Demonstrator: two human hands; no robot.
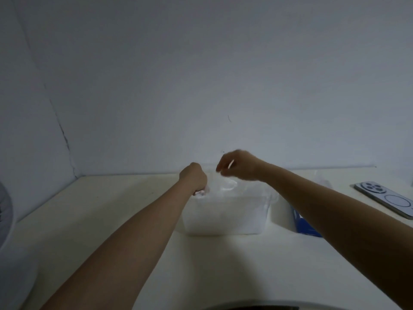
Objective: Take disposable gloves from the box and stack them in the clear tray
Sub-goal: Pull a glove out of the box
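Note:
A clear plastic tray (225,217) stands on the pale table near the wall. A thin transparent glove (221,183) is spread over its open top. My left hand (194,179) is at the tray's left rim, fingers curled down on the glove's edge. Above the tray's back right part, my right hand (238,166) pinches the glove's other end between fingertips. The blue and white glove box (300,222) stands right of the tray, partly hidden behind my right forearm.
A phone (385,199) lies face down at the table's right edge. A crumpled clear plastic piece (321,179) sits behind the box by the wall. A grey-white round object (6,211) pokes in at the left edge.

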